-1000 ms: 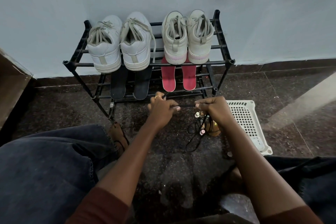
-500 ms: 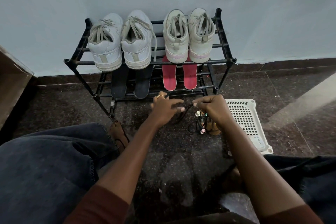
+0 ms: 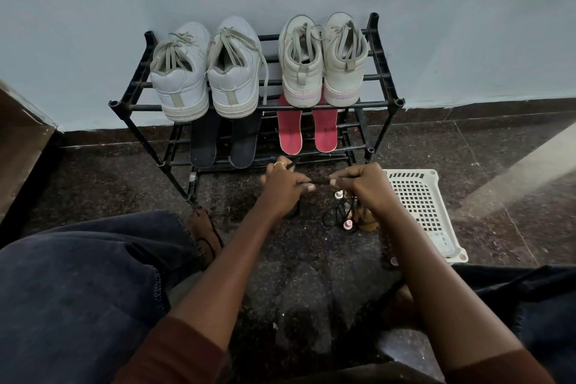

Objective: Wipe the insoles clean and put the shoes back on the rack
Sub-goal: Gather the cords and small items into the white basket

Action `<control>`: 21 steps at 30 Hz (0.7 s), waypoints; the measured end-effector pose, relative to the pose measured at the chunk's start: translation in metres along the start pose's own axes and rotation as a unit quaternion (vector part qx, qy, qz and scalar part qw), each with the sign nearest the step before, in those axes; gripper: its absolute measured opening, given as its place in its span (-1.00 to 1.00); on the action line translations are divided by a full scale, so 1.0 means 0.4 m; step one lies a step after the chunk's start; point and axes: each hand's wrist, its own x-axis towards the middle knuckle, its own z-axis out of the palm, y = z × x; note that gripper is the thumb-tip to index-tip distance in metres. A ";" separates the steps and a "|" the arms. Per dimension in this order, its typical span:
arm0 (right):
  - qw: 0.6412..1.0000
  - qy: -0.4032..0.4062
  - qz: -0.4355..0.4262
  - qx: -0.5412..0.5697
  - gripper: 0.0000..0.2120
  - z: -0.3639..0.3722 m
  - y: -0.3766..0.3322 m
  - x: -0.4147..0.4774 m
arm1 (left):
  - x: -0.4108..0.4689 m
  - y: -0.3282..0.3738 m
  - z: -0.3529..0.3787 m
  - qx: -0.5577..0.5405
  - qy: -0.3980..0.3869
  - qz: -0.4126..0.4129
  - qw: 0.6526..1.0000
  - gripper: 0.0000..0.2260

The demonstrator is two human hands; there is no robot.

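Oddly, left hand (image 3: 282, 188) and right hand (image 3: 364, 185) pinch a dark cord (image 3: 321, 180) taut between them. The insoles (image 3: 290, 131) lie on the rack (image 3: 385, 103) just beyond, so wiping likely means dropping it first.

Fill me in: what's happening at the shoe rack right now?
A seated person pinches a short dark cord taut between left hand and right hand, just in front of the rack. White sneakers and pink-soled sneakers sit on its top shelf, heels out. Black insoles and pink insoles lie on the shelf below, outside the shoes. No wiping is under way; a white basket sits on the floor at right.
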 end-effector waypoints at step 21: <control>0.999 -0.023 -0.016 -0.019 -0.83 0.020 -0.004 -0.004 | -0.024 0.034 0.021 -0.040 -0.054 0.064 0.996 -0.81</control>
